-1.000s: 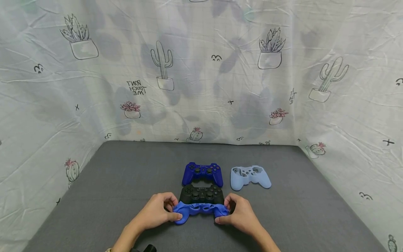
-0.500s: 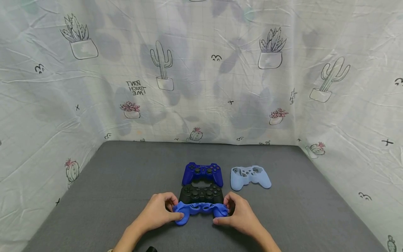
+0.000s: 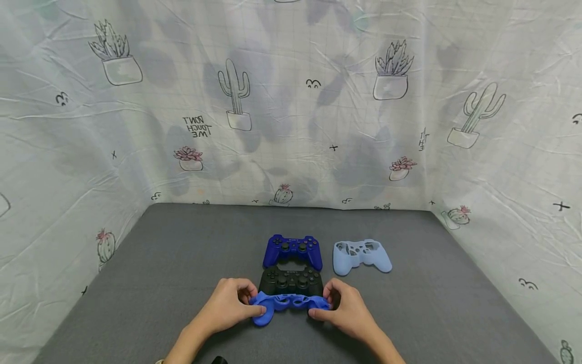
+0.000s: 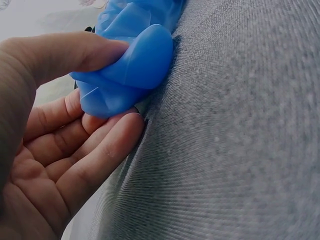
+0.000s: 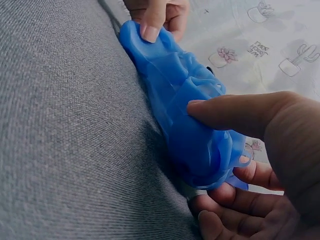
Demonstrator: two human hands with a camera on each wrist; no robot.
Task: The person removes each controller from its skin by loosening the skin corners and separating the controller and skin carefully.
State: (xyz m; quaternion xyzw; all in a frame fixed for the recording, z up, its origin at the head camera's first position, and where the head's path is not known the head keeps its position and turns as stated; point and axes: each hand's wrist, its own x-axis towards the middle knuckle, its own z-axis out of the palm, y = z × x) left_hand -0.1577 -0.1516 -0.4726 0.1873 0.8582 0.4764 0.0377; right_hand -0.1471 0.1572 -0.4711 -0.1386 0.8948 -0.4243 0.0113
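A bright blue silicone controller cover [image 3: 282, 302], crumpled along its far edge, lies over the near part of a black game controller [image 3: 291, 280]. The controller's buttons and sticks show beyond the cover. My left hand [image 3: 231, 303] pinches the cover's left handle, thumb on top and fingers beneath, as the cover [image 4: 150, 57] in the left wrist view shows. My right hand [image 3: 344, 307] grips the right end. In the right wrist view its thumb presses on the folded cover [image 5: 192, 135], with fingers curled under the edge. The controller's handles are hidden.
A dark blue controller [image 3: 293, 247] lies just behind the black one. To its right is a pale blue silicone cover [image 3: 361, 256]. The grey table [image 3: 191, 237] is bordered by a hanging cactus-print cloth [image 3: 291, 101]. A black object [image 3: 220, 360] pokes in at the front edge.
My right thumb has moved slightly forward and up onto the cover's right end. The left hand, the black controller and the other items have stayed nearly in place.
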